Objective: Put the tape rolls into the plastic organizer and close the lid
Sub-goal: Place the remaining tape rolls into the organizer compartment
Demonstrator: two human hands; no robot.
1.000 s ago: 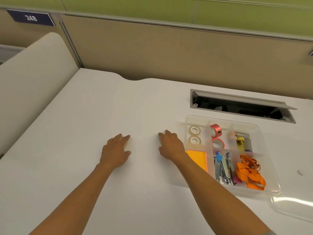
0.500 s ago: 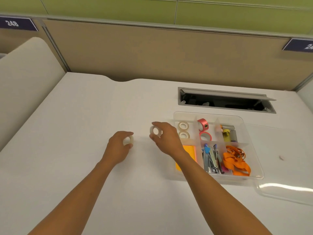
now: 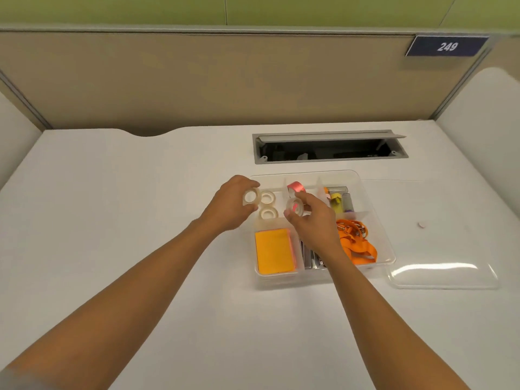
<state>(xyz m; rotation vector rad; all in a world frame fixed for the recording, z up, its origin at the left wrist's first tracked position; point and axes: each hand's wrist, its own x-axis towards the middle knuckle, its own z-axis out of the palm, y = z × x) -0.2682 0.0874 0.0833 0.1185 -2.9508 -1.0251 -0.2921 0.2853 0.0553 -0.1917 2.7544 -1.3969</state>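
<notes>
A small clear tape roll (image 3: 251,197) is pinched in each of the hands, left (image 3: 230,205) and right (image 3: 312,220), and is best lowered flat into the clear plastic organizer (image 3: 377,220) beside the stored rolls.

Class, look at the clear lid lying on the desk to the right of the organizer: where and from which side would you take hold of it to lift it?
Grip the lid by its long near edge, coming from the front right. It lies flat and apart from the organizer, so that rim looks unobstructed; pinch it with thumb above and fingers below.
</notes>
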